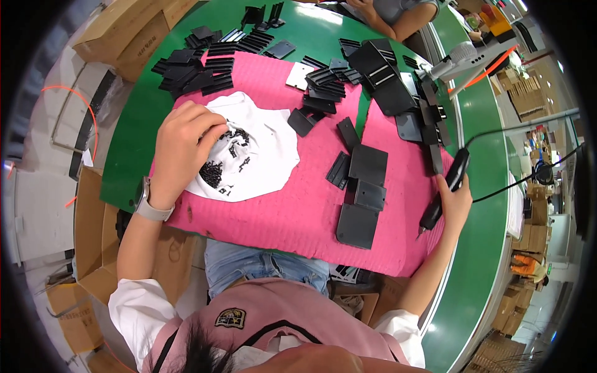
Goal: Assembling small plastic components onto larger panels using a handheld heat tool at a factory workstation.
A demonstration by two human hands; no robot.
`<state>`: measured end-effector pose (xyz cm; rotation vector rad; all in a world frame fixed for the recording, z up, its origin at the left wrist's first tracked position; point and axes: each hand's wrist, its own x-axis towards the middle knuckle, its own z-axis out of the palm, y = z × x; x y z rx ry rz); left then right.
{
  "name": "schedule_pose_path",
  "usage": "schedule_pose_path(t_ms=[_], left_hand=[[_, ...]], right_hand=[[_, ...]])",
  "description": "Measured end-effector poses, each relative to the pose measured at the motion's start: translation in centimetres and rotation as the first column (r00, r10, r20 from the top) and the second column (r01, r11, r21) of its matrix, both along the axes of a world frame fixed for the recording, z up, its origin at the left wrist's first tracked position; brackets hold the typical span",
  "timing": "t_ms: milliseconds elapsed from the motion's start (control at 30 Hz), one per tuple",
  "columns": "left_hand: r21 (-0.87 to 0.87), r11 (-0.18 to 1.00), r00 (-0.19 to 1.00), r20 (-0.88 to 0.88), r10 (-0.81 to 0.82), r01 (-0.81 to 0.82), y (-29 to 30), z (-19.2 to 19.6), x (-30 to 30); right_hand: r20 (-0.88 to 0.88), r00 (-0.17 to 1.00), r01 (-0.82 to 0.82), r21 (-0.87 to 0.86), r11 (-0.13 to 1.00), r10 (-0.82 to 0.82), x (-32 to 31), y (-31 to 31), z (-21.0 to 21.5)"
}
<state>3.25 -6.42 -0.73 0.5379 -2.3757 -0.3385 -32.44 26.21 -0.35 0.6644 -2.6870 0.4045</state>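
Observation:
My left hand [188,146] hovers over a crumpled white cloth [273,143], fingers pinched together; whatever is between the tips is too small to make out. Small black pieces, apparently screws [212,174], lie on the cloth in a heap and loose clusters. On the right, my right hand [456,202] is wrapped round a black electric screwdriver [448,191], its bit pointing down toward me and its cord running off to the right. Between the hands, black plates [368,163] and a smaller black bracket [338,170] rest on the pink foam sheet [280,214].
Stacks of black brackets [255,41] and larger black panels [379,71] line the far side of the green table [134,137]. A white jointed stand [460,57] rises at the far right. Another person's arm [398,25] is across the table. Cardboard boxes [127,40] stand at left.

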Motion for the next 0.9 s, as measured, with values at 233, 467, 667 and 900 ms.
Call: schedule_pose_path(t_ms=[233, 467, 667, 900], left_hand=[[0.343, 0.935, 0.996, -0.051, -0.074, 0.087, 1.0, 1.2, -1.3], [0.887, 0.271, 0.879, -0.244, -0.410, 0.373, 6.5, 2.6, -7.4], [0.890, 0.065, 0.770, -0.352, -0.532, 0.452, 9.2, 2.9, -10.1], [0.893, 0.035, 0.781, -0.373, -0.501, 0.449, 9.5, 1.2, -10.5]], right_hand=[[0.384, 0.890, -0.024, -0.498, 0.867, 0.245, 0.9, -0.6, 1.7], [-0.083, 0.029, -0.006, -0.997, -0.082, 0.996, 7.6, -6.2, 9.0], [-0.294, -0.227, 0.076, -0.956, -0.284, 0.928, 10.5, -7.9, 10.2], [-0.329, -0.206, 0.103, -0.944, -0.314, 0.922, 10.3, -8.3, 7.8]])
